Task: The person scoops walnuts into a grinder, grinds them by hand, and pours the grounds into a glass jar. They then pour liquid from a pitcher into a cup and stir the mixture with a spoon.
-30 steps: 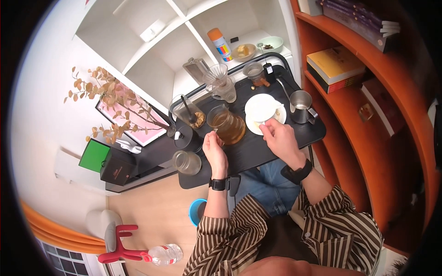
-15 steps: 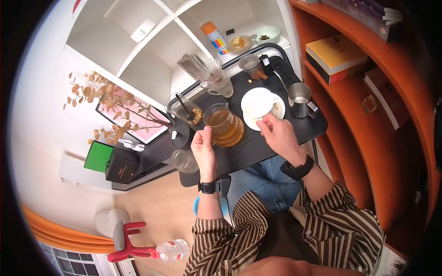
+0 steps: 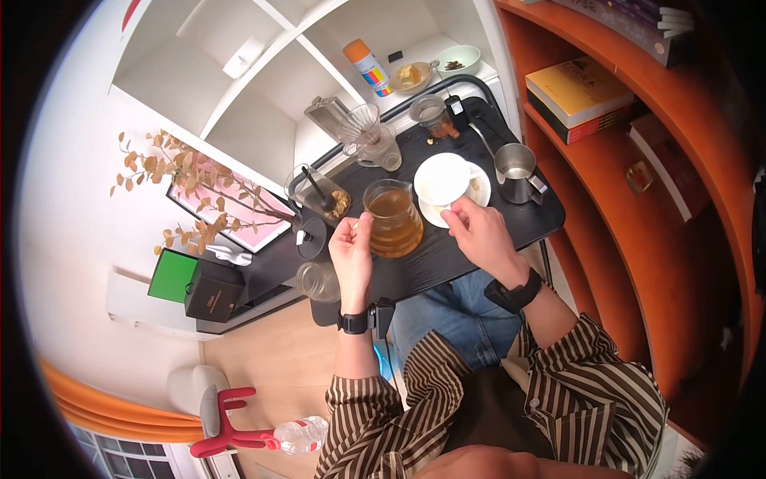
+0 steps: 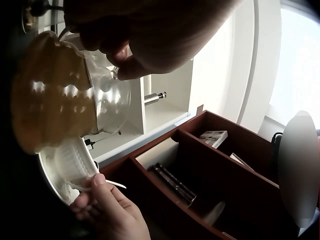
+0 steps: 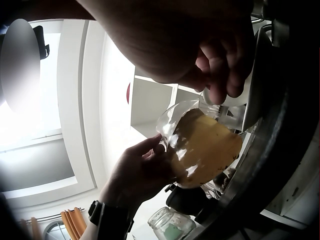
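My left hand (image 3: 351,254) grips the handle of a glass pitcher (image 3: 395,230) part full of amber liquid. The pitcher is over the black tray table, left of a white cup (image 3: 441,177), with its spout towards the cup. My right hand (image 3: 483,238) pinches the cup's handle between thumb and fingers. Beneath the cup is a white saucer (image 3: 479,190), with a small pale thing on its right side. In the left wrist view, the pitcher (image 4: 55,95) overlaps the ribbed cup (image 4: 75,160). The right wrist view shows the pitcher's liquid (image 5: 205,147) from the side.
On the black tray table (image 3: 427,267) stand a metal jug (image 3: 519,172), a glass dripper (image 3: 361,126) on a server, a glass jar (image 3: 317,281) and a tilted glass container (image 3: 315,191) with brown bits. White shelves rise behind; an orange-brown bookcase (image 3: 574,172) borders the right.
My left hand has shifted left around the pitcher, and the pitcher's spout has turned right, towards the cup. My right hand keeps hold of the cup handle. The head view has shifted slightly.
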`<control>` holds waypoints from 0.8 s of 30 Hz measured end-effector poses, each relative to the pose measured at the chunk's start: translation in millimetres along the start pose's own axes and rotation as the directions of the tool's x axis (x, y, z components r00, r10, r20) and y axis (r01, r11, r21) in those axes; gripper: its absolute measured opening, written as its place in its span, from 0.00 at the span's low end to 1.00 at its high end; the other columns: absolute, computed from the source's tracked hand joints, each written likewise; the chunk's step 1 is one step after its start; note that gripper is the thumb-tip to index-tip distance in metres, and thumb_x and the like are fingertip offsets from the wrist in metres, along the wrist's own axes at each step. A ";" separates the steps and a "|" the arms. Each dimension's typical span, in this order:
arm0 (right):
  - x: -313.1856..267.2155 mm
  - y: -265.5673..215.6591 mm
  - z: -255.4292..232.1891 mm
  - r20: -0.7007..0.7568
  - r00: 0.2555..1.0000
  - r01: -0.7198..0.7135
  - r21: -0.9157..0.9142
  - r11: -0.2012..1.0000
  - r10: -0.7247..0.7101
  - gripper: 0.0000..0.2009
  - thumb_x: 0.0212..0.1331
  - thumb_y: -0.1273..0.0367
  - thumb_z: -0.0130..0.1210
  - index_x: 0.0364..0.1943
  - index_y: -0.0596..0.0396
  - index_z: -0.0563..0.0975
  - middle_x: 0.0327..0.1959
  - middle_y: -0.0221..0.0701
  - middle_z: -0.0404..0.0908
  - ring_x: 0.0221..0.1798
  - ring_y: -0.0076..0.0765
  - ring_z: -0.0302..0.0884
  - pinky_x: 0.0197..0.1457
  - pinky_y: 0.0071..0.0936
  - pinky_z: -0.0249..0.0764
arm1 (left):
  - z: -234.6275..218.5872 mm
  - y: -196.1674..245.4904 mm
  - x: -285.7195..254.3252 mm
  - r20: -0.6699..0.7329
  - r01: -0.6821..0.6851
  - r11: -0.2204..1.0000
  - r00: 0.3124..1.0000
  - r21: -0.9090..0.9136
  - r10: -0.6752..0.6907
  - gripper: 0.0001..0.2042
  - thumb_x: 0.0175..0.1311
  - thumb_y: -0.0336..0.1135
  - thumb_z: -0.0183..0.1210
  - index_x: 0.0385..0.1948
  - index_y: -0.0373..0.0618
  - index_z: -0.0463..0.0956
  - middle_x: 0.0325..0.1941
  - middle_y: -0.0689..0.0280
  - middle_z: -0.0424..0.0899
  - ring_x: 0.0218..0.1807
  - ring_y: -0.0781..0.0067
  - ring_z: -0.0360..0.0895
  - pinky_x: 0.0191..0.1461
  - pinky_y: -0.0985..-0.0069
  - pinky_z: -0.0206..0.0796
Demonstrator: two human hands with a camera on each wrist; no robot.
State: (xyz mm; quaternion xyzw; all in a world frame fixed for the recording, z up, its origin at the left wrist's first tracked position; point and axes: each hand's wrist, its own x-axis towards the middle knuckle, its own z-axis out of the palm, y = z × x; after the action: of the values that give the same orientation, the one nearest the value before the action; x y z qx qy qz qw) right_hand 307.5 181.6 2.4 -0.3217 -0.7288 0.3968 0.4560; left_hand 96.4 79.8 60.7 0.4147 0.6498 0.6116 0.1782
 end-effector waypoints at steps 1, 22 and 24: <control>0.1 -0.3 -0.2 0.002 1.000 -0.002 0.000 1.000 0.002 0.11 0.73 0.66 0.60 0.36 0.60 0.79 0.22 0.37 0.84 0.26 0.41 0.87 0.31 0.34 0.77 | 1.5 4.1 -0.4 0.006 0.005 1.000 1.000 0.006 -0.005 0.16 0.77 0.39 0.64 0.27 0.47 0.74 0.22 0.84 0.65 0.25 0.94 0.53 0.28 0.85 0.43; -1.0 -0.4 -2.0 0.010 1.000 -0.007 0.021 1.000 0.007 0.11 0.73 0.65 0.60 0.38 0.61 0.80 0.22 0.37 0.84 0.25 0.40 0.86 0.31 0.35 0.76 | 10.2 22.3 7.8 0.063 -0.039 0.988 0.998 0.152 0.030 0.14 0.76 0.39 0.66 0.27 0.45 0.77 0.22 0.85 0.66 0.25 0.94 0.54 0.29 0.85 0.44; -1.0 -0.7 -2.3 0.008 1.000 -0.005 0.027 1.000 0.005 0.11 0.73 0.65 0.60 0.37 0.61 0.79 0.22 0.37 0.84 0.25 0.40 0.86 0.31 0.35 0.76 | 11.2 24.2 8.6 0.064 -0.050 0.985 0.997 0.164 0.040 0.16 0.76 0.38 0.65 0.25 0.45 0.74 0.22 0.84 0.65 0.25 0.93 0.54 0.28 0.85 0.45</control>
State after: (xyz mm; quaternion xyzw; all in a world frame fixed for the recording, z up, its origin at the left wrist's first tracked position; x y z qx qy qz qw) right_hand 310.0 181.1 3.2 -0.3157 -0.7244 0.4091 0.4563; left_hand 107.4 91.4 83.8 0.4607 0.6831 0.5468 0.1490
